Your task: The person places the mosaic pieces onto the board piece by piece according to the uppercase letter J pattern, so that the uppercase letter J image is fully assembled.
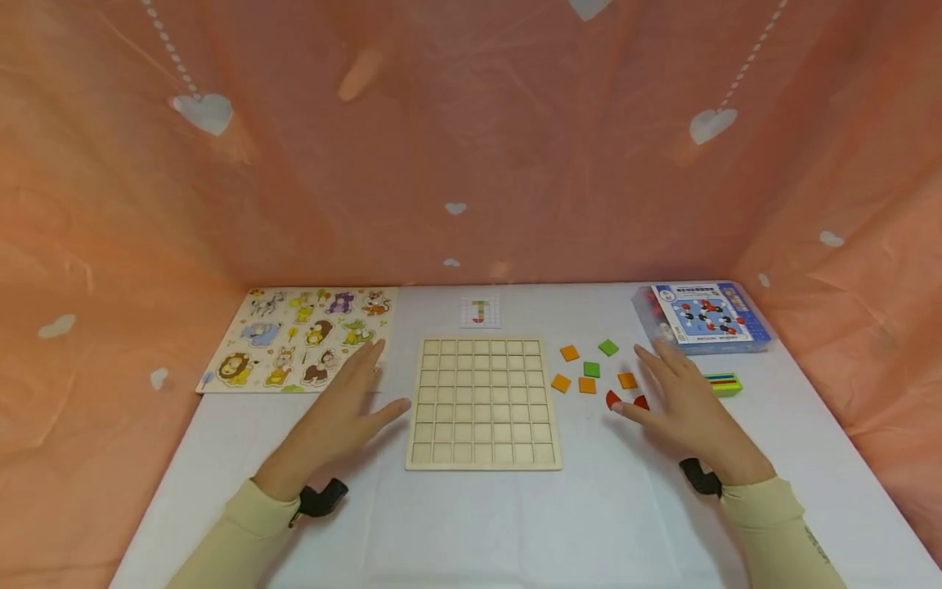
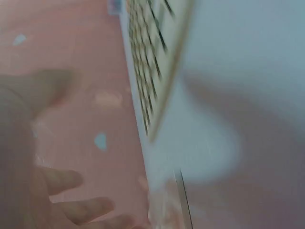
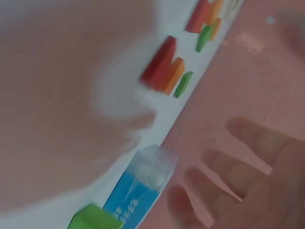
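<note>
My left hand (image 1: 355,402) is held above the table with fingers spread, between the animal puzzle and the wooden grid board (image 1: 483,405); it holds nothing. In the left wrist view its fingers (image 2: 86,210) are apart, with the board's edge beyond. On the other side, my right hand (image 1: 684,402) hovers with fingers extended and holds nothing. Its thumb overlaps two red rounded pieces (image 1: 613,400) in the head view. Orange square tiles (image 1: 570,353) and green square tiles (image 1: 607,348) lie between the board and this hand. All the board's cells show bare wood.
Behind the board lies a small pattern card (image 1: 480,312) with a J shape on a grid. An animal puzzle (image 1: 294,339) is at the back left. At the back right stands a clear plastic box (image 1: 706,317), with a green box (image 1: 724,384) in front of it.
</note>
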The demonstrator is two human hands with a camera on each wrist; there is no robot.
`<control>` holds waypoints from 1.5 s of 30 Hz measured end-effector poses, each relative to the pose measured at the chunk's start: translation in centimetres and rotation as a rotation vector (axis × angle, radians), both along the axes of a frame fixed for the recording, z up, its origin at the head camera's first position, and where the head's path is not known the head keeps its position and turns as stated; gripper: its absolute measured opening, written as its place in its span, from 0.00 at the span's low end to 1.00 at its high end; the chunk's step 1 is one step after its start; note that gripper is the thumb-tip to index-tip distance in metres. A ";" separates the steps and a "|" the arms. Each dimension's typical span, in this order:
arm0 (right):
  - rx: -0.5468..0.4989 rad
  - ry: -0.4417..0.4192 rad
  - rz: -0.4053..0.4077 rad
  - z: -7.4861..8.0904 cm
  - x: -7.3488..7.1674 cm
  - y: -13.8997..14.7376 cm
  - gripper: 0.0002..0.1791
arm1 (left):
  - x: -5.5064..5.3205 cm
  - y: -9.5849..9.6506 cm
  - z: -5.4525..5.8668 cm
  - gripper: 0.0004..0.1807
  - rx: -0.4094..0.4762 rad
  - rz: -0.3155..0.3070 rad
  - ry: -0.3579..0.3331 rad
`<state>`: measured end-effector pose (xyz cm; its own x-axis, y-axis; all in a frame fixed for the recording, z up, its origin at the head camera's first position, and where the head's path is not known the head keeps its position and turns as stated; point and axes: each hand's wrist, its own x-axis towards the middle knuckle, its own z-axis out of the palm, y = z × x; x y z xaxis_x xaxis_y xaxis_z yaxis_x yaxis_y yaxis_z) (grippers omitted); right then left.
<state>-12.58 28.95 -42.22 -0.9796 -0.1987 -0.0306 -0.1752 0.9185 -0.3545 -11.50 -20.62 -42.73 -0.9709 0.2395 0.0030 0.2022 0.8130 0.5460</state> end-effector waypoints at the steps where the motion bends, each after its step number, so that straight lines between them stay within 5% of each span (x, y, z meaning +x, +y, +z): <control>1: -0.013 -0.010 0.010 -0.1 -0.4 -0.2 0.53 | -0.3 0.6 0.0 0.56 0.016 -0.011 -0.006; 8: -0.057 -0.058 0.048 -0.5 -2.5 -0.5 0.32 | -2.1 3.1 -0.2 0.48 0.091 -0.033 -0.094; 28: -0.073 -0.155 0.014 -0.2 -4.2 -0.3 0.17 | -3.5 4.4 -0.6 0.30 0.041 0.010 -0.154; 33: -0.076 -0.159 0.011 -0.1 -4.2 -0.3 0.16 | -3.4 4.3 -0.6 0.34 0.049 0.017 -0.193; 45: -0.080 -0.195 -0.022 -0.1 -4.2 -0.2 0.14 | -3.3 4.2 -0.5 0.43 0.136 0.046 -0.407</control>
<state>-16.75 28.75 -42.28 -0.9608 -0.1863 -0.2053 -0.0759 0.8889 -0.4517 -14.79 -16.40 -43.26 -0.9090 0.2195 -0.3543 -0.0870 0.7315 0.6763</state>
